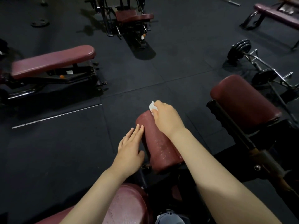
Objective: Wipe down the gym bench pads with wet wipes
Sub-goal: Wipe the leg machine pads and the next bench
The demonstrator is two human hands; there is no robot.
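The person stands over a maroon roller pad (pixel 155 143) mounted on a black machine frame (pixel 239 135). The right hand (pixel 166 118) reaches to the pad's far end, its grip closed on a crumpled white wet wipe (pixel 152 107) that sits at the pad's end, pressed against the vinyl there. The left hand (pixel 130 150) lies flat along the pad's left flank, fingers straight and holding nothing; in my judgement it braces the roller so it does not turn under the wiping pressure. The pad's upper surface shows a speckled sheen, possibly moisture, though I cannot tell for certain.

A larger maroon pad (pixel 242 101) sits to the right on the same frame, and another maroon seat pad (pixel 129 206) lies nearest the person. I see no sign either way of whether these have been wiped. A separate adjustable bench (pixel 51 60) stands well apart on the left, on the dark rubber floor (pixel 64 151). A loaded curl bar (pixel 252 62) lies far right.
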